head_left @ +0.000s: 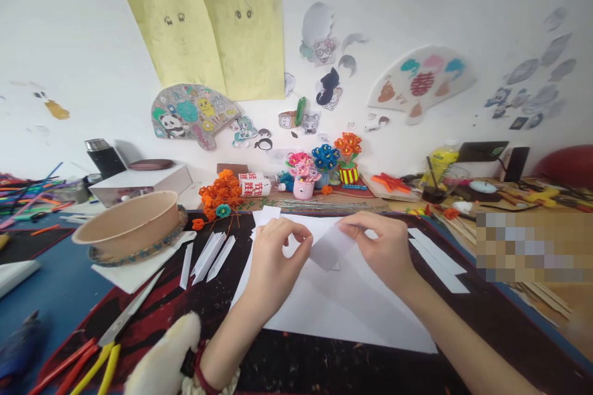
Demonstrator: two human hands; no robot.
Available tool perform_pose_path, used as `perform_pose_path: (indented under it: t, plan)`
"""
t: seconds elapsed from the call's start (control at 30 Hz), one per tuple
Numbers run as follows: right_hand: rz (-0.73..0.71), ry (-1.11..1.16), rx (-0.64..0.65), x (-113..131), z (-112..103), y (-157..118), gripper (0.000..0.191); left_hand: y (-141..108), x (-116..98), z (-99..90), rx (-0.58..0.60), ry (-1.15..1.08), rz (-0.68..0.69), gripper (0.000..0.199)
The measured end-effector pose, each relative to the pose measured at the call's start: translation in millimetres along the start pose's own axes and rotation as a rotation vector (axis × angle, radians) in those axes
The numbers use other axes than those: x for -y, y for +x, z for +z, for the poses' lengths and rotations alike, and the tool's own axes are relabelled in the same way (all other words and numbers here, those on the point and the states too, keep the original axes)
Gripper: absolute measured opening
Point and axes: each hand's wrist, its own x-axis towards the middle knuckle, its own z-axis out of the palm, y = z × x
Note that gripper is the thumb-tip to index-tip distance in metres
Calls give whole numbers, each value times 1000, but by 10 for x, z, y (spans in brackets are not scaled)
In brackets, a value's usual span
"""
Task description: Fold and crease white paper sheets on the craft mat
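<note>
My left hand (278, 259) pinches one edge of a small piece of white paper (332, 245) between thumb and forefinger. The opposite upper edge is pinched by my right hand (382, 244), so the piece is held up between both hands, a little tilted. Beneath them a large white sheet (343, 315) lies on the dark mat. Several folded paper strips (208, 259) rest left of the sheet, and flat white strips (440, 262) lie to its right.
Long-bladed scissors (125, 318) lie at front left, beside red and yellow handles. A beige bowl (127, 225) stands behind them. Along the wall are orange craft flowers (222, 194), a pink flower pot (303, 190) and a yellow bottle (440, 163). A fluffy white thing (167, 352) sits by my left wrist.
</note>
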Motion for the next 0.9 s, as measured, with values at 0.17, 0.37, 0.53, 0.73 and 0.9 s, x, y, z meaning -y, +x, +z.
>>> perform_pose_path:
  t: [0.17,0.37,0.53,0.73,0.9]
  plan:
    - [-67,88,155,125,149,-84,17,-4,-26,15,32,-37,0,9]
    - [-77,104,179,121,167,-101,17,-19,-40,25,38,-55,1,8]
    - [-52,128,189,129,186,-121,16,-2,-28,21,40,-66,-4,7]
    - [-21,131,184,137,164,-105,16,1,-17,21,48,-119,-21,6]
    - [-19,121,176,140,142,-87,16,-9,-26,31,55,-123,-32,6]
